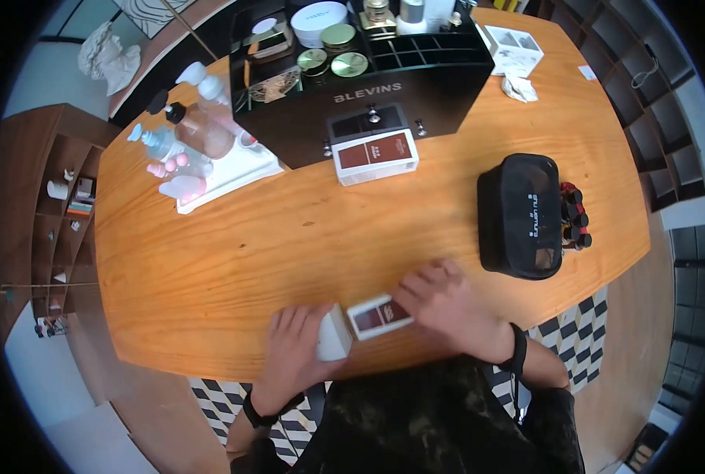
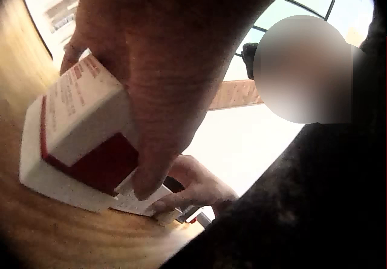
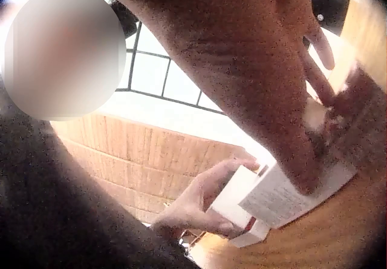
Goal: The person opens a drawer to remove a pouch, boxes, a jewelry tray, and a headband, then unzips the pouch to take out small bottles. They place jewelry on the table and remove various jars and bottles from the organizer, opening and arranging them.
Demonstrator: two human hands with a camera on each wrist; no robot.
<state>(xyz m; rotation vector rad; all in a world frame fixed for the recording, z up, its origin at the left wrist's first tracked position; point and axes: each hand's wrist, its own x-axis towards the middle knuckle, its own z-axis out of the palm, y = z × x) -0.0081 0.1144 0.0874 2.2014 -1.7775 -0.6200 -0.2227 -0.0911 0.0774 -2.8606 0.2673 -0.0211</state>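
Near the table's front edge, the left hand [image 1: 295, 347] grips a white box [image 1: 334, 335], which in the left wrist view shows a dark red band and printed text on the box [image 2: 84, 118]. Just right of it lies a second box [image 1: 378, 316], white with a dark red top, its right end held by the right hand [image 1: 451, 304]. In the right wrist view the right thumb presses the printed side of that box [image 3: 281, 199], and the two boxes are close together; whether they touch I cannot tell.
A black organizer [image 1: 368, 103] full of jars stands at the back, a red and white box [image 1: 376, 156] before it. Pump bottles [image 1: 202, 130] on a white tray [image 1: 234, 178] are left. A black pouch [image 1: 520, 217] and small bottles [image 1: 575, 217] stand right.
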